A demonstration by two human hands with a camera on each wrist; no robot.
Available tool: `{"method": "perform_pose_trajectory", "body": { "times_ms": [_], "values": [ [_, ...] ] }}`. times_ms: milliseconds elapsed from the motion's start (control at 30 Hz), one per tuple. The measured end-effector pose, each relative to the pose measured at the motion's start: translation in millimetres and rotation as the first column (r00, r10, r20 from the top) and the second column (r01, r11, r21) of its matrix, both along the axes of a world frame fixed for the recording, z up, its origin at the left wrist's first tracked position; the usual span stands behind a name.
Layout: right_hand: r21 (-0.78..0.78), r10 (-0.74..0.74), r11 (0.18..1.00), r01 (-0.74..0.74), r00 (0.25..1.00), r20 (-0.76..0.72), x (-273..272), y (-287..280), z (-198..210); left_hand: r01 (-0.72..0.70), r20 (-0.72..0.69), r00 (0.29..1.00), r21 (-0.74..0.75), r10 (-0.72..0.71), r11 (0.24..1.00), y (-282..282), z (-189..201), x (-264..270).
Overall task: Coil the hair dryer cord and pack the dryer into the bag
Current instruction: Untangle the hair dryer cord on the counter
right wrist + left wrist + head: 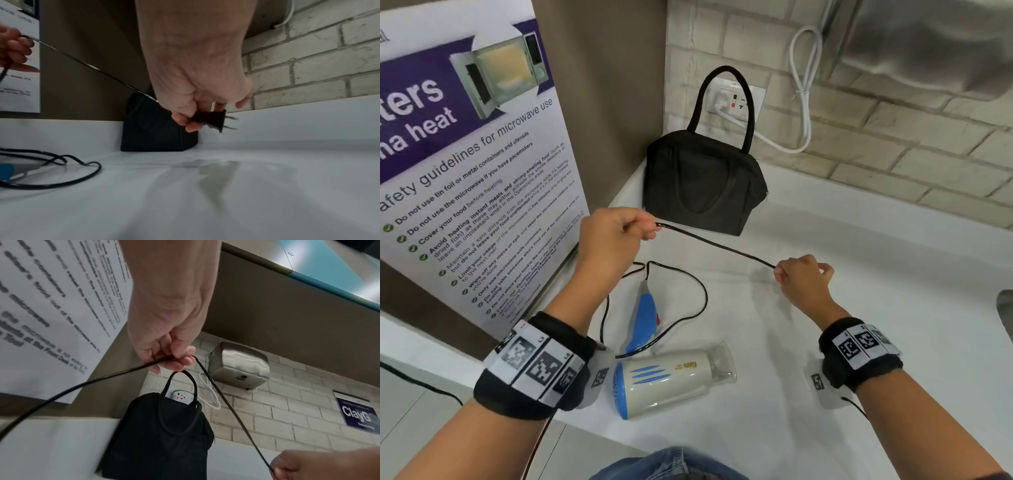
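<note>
A cream and blue hair dryer [671, 377] lies on its side on the white counter [859, 308], its blue handle [645, 315] pointing away from me. Its black cord [715, 245] loops loosely beside the handle, then stretches taut between my hands. My left hand [616, 236] pinches the cord [222, 395] above the counter. My right hand [803, 277] holds the black two-pin plug [211, 120] at the cord's end. A black bag [702, 181] with loop handles stands upright in the back corner, beyond the left hand. It looks closed.
A microwave safety poster [465, 154] leans on the left wall. Behind the bag is a wall socket [736, 99] with a white cable [804, 92] running up to a steel hand dryer [928, 44]. A brick wall [893, 137] bounds the counter's far side.
</note>
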State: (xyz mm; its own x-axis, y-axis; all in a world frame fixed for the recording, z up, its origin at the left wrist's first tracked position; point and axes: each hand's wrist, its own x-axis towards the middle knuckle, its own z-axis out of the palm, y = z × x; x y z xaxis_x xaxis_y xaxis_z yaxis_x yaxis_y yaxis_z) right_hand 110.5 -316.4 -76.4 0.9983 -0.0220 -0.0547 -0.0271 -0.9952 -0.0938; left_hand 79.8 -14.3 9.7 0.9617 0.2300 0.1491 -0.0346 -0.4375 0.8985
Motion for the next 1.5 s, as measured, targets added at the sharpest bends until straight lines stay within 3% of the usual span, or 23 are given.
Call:
{"method": "perform_pose_trajectory", "body": {
  "times_ms": [133,300,467,567,700,900,1067,1167,1233,1333,1400,1500],
  "values": [
    [0.075,-0.093,0.992,0.102,0.989,-0.118,3,-14,-4,0.058,-0.032,0.998,0.133,-0.054,0.989,-7,-14,7],
    [0.344,-0.168,0.905,0.249,0.954,-0.247,-4,-32,-12,0.158,-0.155,0.982,0.339,-0.111,0.927,-20,-45,19],
    [0.303,-0.289,0.865,0.400,0.891,-0.350,-9,-41,-20,0.355,-0.192,0.934,0.412,-0.301,0.839,-37,-61,26],
    [0.239,-0.346,0.863,0.446,0.865,-0.363,-10,-48,-22,0.470,-0.218,0.883,0.378,-0.416,0.798,-39,-65,25],
    [0.158,-0.416,0.866,0.474,0.859,-0.297,-10,-49,-20,0.507,-0.129,0.861,0.292,-0.491,0.811,-39,-64,19],
    [0.113,-0.423,0.877,0.466,0.862,-0.278,-7,-47,-27,0.351,0.037,0.934,0.080,-0.355,0.933,-18,-50,-2],
    [0.094,-0.424,0.889,0.448,0.884,-0.199,-12,-44,-20,0.202,-0.070,0.977,0.014,-0.201,0.979,21,-50,-22],
    [0.139,-0.390,0.903,0.406,0.912,-0.130,-18,-33,-6,0.074,-0.183,0.981,0.056,-0.062,0.996,44,-63,-31],
    [0.177,-0.348,0.916,0.361,0.932,-0.103,-25,-20,5,0.030,-0.306,0.951,0.213,0.038,0.977,55,-75,-38],
    [0.224,-0.256,0.940,0.259,0.966,-0.040,-41,5,26,0.185,-0.531,0.838,0.496,0.128,0.848,57,-90,-48],
    [0.247,-0.205,0.949,0.194,0.979,0.017,-52,22,41,0.306,-0.655,0.737,0.546,0.169,0.780,50,-94,-53],
    [0.294,-0.073,0.955,0.044,0.994,0.087,-67,48,62,0.339,-0.701,0.694,0.517,0.162,0.786,42,-98,-53]
  ]
}}
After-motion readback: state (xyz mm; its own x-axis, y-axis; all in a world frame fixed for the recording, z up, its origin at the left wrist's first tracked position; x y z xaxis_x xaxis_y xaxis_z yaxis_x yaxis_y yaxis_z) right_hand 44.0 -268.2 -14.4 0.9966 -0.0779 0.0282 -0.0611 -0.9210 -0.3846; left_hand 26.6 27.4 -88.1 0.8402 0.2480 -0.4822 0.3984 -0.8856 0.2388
